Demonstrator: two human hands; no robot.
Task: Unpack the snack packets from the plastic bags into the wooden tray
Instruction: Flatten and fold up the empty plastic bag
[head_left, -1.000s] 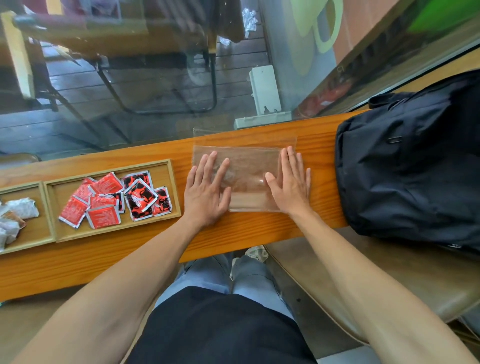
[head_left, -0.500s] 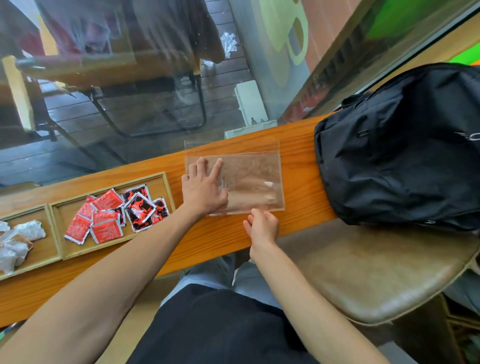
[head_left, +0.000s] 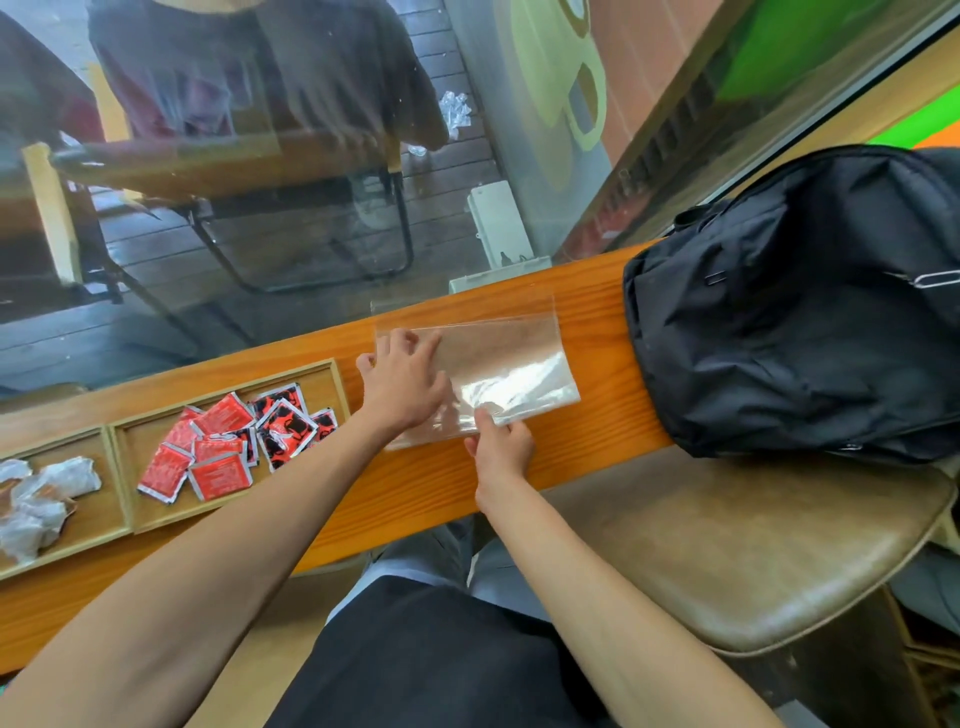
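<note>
A clear, flat plastic bag (head_left: 498, 358) lies on the orange wooden counter, and nothing shows inside it. My left hand (head_left: 402, 382) rests on the bag's left part with the fingers slightly bent. My right hand (head_left: 498, 441) pinches the bag's near edge and lifts it a little. To the left stands the wooden tray (head_left: 130, 467). Its middle compartment holds several red and black-red snack packets (head_left: 234, 441). Its left compartment holds crumpled white and brown packets (head_left: 41, 499).
A black backpack (head_left: 800, 322) lies on the counter's right end, close to the bag. A brown padded stool (head_left: 753, 551) stands below it. A glass pane (head_left: 260, 208) runs along the counter's far edge. My lap fills the lower middle.
My right hand left the top of the bag, moved to its near edge and now pinches and raises it. My left hand stayed on the bag. The view shifted right.
</note>
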